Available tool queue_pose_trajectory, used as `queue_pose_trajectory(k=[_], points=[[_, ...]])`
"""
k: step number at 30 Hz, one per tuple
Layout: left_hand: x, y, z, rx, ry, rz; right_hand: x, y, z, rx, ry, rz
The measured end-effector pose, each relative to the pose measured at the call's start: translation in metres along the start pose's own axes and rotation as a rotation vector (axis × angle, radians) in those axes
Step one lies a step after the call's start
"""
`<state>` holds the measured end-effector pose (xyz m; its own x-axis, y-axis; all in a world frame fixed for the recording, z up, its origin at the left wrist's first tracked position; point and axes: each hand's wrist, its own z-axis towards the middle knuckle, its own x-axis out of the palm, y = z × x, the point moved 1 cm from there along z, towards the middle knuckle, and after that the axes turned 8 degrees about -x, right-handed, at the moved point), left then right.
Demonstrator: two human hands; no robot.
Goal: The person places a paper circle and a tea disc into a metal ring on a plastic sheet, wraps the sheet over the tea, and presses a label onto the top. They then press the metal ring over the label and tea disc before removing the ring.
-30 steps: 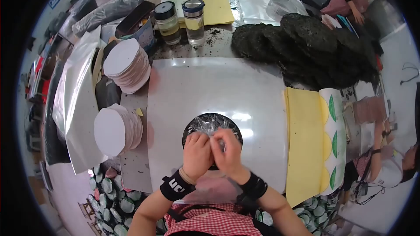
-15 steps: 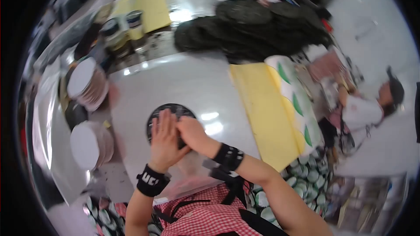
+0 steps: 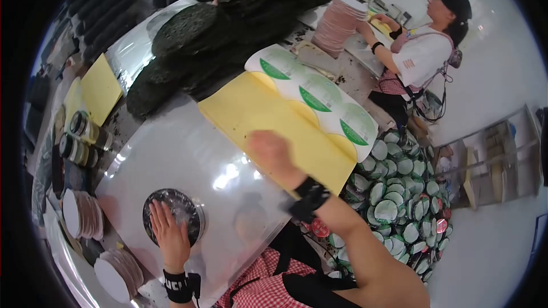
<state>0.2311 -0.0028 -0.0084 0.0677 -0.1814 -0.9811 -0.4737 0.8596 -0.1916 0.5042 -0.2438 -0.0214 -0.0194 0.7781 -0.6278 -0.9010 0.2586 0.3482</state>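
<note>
My left hand (image 3: 168, 234) lies flat with fingers stretched on a dark, round, glossy disc (image 3: 185, 208) at the lower left. The disc rests on a clear, shiny sheet (image 3: 165, 148) covering the table. My right hand (image 3: 273, 151) is smeared by motion above the yellow backing paper (image 3: 248, 108), apart from the disc. Whether its fingers hold anything cannot be made out. Beside the backing paper, a strip of round white-and-green stickers (image 3: 317, 97) curls up along the far right side.
Dark round sheets (image 3: 188, 31) are heaped at the back. Stacks of pale round discs (image 3: 83, 214) and lidded jars (image 3: 80, 151) stand at left. Many green-and-white round packs (image 3: 394, 208) fill the area to the right. A co-worker (image 3: 425, 51) works beyond a tall pinkish stack (image 3: 339, 25).
My right hand has left the disc and moved right, over the yellow backing paper. My left hand stays on the disc. The view has turned to the right.
</note>
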Motion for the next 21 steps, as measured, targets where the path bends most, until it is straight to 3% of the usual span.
queue_pose_trajectory(k=[1, 2, 5, 13, 15, 18, 19, 21], points=[[0.000, 0.001, 0.001, 0.022, -0.007, -0.006, -0.031, -0.049, -0.034, 0.182, -0.142, -0.203], [0.000, 0.002, 0.001, 0.024, 0.010, 0.009, -0.079, -0.079, -0.063, 0.335, -0.074, -0.443], [0.002, 0.004, 0.003, 0.033, 0.041, 0.022, -0.175, -0.088, -0.119, 0.294, 0.012, -0.800], [0.002, 0.004, 0.002, 0.042, 0.013, 0.103, -0.166, -0.095, -0.141, 0.334, -0.152, -0.642], [0.004, 0.003, 0.002, 0.048, -0.004, 0.095, -0.168, -0.098, -0.136, 0.547, -0.213, -0.550], [0.005, 0.006, 0.000, 0.062, -0.021, 0.093, -0.185, -0.107, -0.118, 0.579, -0.178, -0.488], [0.003, 0.004, 0.000, 0.060, -0.011, 0.080, -0.186, -0.102, -0.116, 0.575, -0.172, -0.484], [0.001, 0.003, 0.002, 0.034, -0.017, 0.060, -0.186, -0.095, -0.102, 0.291, -0.143, -0.550]])
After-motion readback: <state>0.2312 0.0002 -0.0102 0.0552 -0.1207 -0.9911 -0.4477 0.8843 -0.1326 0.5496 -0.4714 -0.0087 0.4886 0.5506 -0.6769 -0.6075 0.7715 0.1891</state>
